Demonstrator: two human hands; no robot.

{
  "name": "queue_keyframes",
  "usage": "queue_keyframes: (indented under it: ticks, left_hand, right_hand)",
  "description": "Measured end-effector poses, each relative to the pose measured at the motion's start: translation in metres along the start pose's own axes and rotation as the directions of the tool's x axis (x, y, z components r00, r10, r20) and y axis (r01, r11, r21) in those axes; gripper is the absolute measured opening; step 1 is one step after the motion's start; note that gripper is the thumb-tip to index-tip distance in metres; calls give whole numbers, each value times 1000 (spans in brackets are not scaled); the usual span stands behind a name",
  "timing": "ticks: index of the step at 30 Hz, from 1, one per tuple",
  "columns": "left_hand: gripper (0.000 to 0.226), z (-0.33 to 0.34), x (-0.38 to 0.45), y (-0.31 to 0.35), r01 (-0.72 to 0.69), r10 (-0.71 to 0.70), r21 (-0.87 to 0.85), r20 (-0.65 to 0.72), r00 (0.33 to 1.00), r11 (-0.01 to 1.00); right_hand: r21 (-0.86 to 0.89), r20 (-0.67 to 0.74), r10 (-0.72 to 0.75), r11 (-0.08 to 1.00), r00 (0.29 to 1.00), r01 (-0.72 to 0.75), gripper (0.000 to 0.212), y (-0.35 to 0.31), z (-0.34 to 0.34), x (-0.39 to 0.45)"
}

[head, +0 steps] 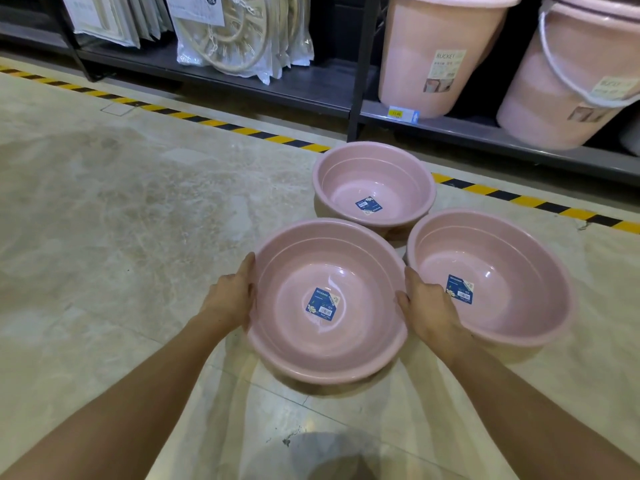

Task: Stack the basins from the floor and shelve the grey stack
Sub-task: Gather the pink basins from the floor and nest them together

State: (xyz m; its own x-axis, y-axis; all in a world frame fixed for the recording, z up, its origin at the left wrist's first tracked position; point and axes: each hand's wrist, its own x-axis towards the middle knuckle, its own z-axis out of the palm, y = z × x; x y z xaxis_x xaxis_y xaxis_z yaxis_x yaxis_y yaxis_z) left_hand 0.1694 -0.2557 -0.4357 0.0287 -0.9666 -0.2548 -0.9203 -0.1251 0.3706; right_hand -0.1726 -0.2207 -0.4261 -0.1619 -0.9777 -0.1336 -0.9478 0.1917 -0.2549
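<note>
Three pink basins sit close together on the pale stone floor, each with a blue label inside. I hold the nearest basin (329,362) by its rim: my left hand (230,299) grips the left side and my right hand (427,306) grips the right side. It appears to rest in another pink basin, whose rim shows below it. A second basin (502,244) lies just to its right, partly behind my right hand. The third basin (372,169) is farther away, toward the shelf. No grey basin is in view.
A dark metal shelf (485,133) runs across the back, with two pink buckets (440,50) on the right and packaged goods (239,32) on the left. Yellow-black hazard tape (221,124) marks the floor in front of it. Bare floor spreads out to the left.
</note>
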Motion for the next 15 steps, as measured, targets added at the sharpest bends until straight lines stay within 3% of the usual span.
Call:
queue_keyframes:
  ticks: [4,8,15]
  left_hand:
    - [72,1,-6,2,20,-15,-111,44,999,994]
    - [78,-1,-9,3,38,-30,-106,69,997,994]
    - [81,0,-9,0,23,-21,-124,15,1000,992]
  right_hand:
    - [83,52,25,996,998,-29,62,1,2,-2]
    - [158,95,61,985,994,-75,72,1,0,-7]
    - [365,127,105,920,986,-145,75,-1,-3,-18]
